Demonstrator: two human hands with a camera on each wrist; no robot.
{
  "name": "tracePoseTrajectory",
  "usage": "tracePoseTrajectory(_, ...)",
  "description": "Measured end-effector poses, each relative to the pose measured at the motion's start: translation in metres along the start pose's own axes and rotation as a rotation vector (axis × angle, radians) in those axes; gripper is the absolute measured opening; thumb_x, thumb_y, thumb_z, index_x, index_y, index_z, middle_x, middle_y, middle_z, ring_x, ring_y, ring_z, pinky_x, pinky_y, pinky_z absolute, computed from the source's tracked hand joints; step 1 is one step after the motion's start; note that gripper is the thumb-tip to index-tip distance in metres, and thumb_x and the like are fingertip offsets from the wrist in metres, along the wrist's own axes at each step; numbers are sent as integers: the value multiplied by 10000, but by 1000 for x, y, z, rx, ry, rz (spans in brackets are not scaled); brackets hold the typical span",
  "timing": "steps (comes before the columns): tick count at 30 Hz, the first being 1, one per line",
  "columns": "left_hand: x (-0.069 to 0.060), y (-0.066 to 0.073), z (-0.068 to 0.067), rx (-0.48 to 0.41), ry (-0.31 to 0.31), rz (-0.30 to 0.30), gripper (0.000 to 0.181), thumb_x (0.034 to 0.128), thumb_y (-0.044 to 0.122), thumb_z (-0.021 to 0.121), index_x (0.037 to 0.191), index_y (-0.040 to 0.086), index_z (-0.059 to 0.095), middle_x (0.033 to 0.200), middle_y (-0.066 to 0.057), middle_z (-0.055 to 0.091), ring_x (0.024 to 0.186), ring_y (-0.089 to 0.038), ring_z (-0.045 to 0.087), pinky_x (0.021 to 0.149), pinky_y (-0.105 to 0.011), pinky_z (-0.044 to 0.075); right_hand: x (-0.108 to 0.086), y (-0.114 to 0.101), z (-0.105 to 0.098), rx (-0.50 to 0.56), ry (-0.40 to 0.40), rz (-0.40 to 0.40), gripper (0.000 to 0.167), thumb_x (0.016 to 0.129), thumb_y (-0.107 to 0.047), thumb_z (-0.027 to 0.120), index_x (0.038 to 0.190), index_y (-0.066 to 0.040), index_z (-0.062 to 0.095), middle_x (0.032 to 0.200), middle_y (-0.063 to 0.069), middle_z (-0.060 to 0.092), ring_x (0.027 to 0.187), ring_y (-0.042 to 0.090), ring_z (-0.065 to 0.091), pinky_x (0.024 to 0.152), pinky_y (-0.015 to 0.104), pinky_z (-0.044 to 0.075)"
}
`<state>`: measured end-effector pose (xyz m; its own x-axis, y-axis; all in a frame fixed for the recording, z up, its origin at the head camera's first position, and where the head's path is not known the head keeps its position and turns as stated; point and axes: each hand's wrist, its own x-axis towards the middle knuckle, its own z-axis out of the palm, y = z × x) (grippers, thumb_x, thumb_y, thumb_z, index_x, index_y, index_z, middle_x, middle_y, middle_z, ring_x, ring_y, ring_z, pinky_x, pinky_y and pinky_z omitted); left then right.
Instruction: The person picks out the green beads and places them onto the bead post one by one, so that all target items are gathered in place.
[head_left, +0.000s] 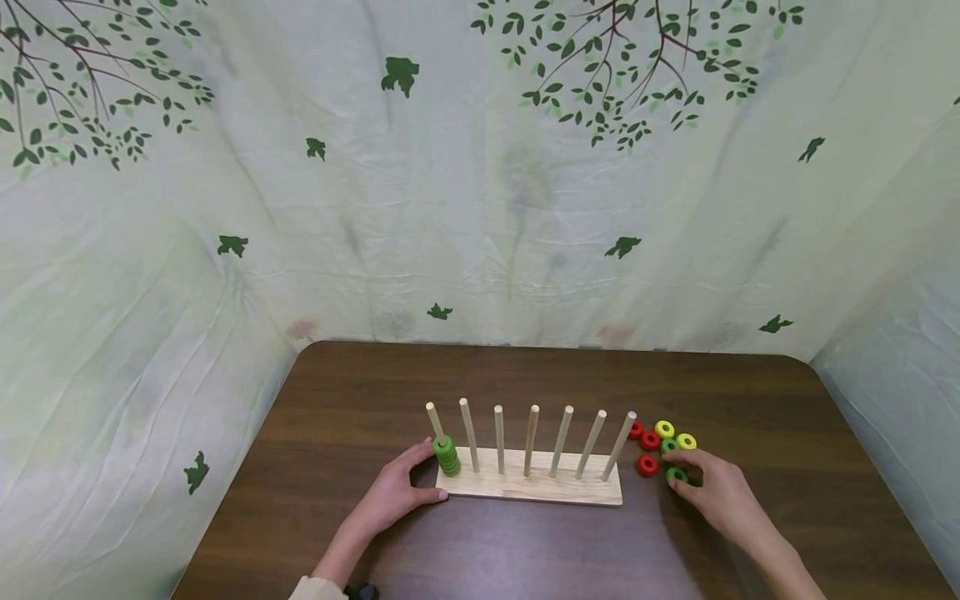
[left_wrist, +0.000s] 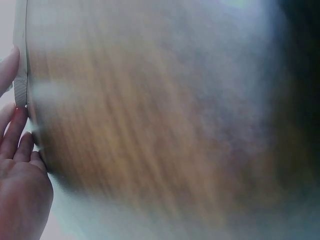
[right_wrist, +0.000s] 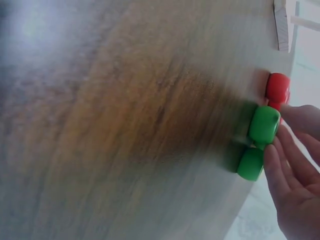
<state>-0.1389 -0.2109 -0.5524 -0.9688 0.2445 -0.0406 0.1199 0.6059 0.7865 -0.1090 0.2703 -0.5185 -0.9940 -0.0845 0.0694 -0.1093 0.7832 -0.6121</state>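
**Fingers of the right hand (head_left: 716, 492) pinch a green ring (right_wrist: 264, 124), lower right of the frame**

Thumb and fingertips sit narrow on either side of that ring, low at the brown worktop (head_left: 360, 383). Near it, towards the right of the head view, three red rings (head_left: 641, 467), two yellow rings (head_left: 657, 430) and another green ring (head_left: 663, 446) lie in a loose cluster.

At the lower centre stands a pale wooden board (head_left: 525, 487) with seven upright pegs (head_left: 531, 442) in a row. Its leftmost peg carries a stack of green rings (head_left: 448, 458). The left hand (head_left: 397, 490) spreads its fingers wide at the board's left end, its thumb touching the front left corner.

Behind the worktop, across the upper frame, hangs a pale cloth (head_left: 480, 208) printed with green leaves and branches.
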Motion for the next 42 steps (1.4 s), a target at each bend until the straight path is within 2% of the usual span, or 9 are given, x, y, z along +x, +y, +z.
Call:
tracePoseTrajectory(10,-1,1,-1,-4,0,-14,727,713,288,892,1353,110,596,1484,-148,448,1381,-363,367,1091,-550,294,-9,-2,3,15,-41,59,327,793,-29,790,1105,-89,713,1034,57,713,943,274,692,807,492,527)
tracePoseTrajectory(16,0,0,0,-7,4,-7,731,710,287,894,1351,103,595,1479,-155,454,1375,-375,373,1083,-559,300,-13,0,7,-9,-54,47,373,771,-35,808,1123,-115,714,1014,39,711,858,156,684,732,370,531)
tracePoseTrajectory(19,-1,1,-1,-4,3,-1,731,712,292,891,1352,100,595,1477,-160,454,1371,-375,379,1077,-562,308,-15,2,8,-5,-68,66,383,773,-54,818,1136,-112,709,978,40,714,796,109,676,679,307,515)
tracePoseTrajectory(26,-1,0,-1,0,-6,-3,729,716,293,888,1355,100,592,1482,-158,450,1371,-369,379,1073,-561,314,-17,1,8,62,-66,139,383,794,-75,811,1160,-73,698,1005,106,708,809,181,706,670,309,545)
tracePoseTrajectory(30,-1,0,0,-12,-6,-4,736,711,294,891,1355,100,590,1484,-159,446,1374,-371,375,1078,-560,307,-19,-3,7,62,-58,168,377,801,-73,801,1164,-75,699,996,83,709,815,174,703,689,311,550)
tracePoseTrajectory(34,0,-1,0,-13,0,-2,739,706,287,895,1352,96,592,1480,-157,452,1374,-365,378,1083,-550,305,-23,-12,4,68,-27,167,380,804,-83,802,1170,-94,701,1011,74,710,836,166,700,704,296,551)
tracePoseTrajectory(42,-1,-2,0,-6,8,17,730,704,274,894,1345,87,599,1468,-169,463,1362,-365,395,1073,-553,319,-28,-34,-6,88,100,67,390,784,-109,834,1152,-134,708,1057,38,704,853,147,695,685,257,543)
